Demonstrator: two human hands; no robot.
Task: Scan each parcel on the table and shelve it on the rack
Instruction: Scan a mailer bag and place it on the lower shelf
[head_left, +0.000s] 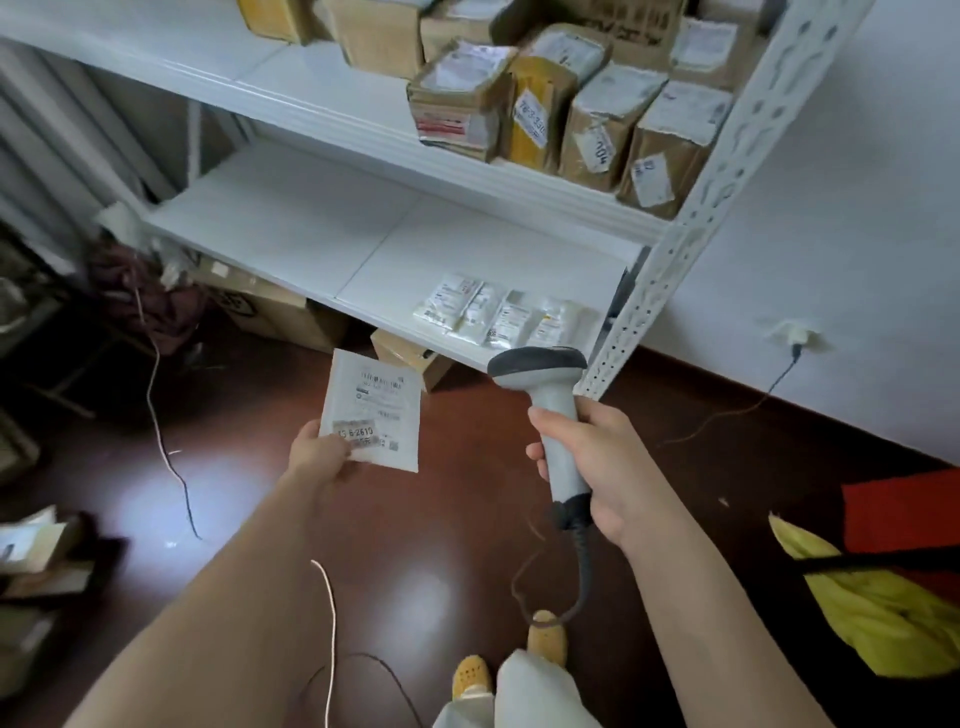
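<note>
A white metal rack (727, 171) was seen filling the upper part of the view, from ten o'clock across to two o'clock, its perforated upright slanting down toward the centre. On its upper visible shelf, at about one o'clock, a row of brown cardboard parcels (561, 114) was stood close together, each labelled. On the lower shelf (311, 234), near its front edge just above the centre, four small white packets (498, 314) were laid side by side, touching. A dark red-brown floor (467, 519) was seen below, with cardboard boxes (280, 312) pushed under the rack at about eleven o'clock and a yellow cloth (872, 608) lying at four o'clock. A grey handheld scanner (556, 415) was held upright just right of centre, its head lying level with the lower shelf's front edge and its cable hanging toward six o'clock. The right hand (597, 462) was wrapped round the scanner's handle, the fingers curled about it. A flat white parcel (371, 410), its printed label facing up, was held just left of centre, in front of the lower shelf and apart from it. The left hand (317, 452) was pinching this parcel by its lower left corner, thumb on top.
</note>
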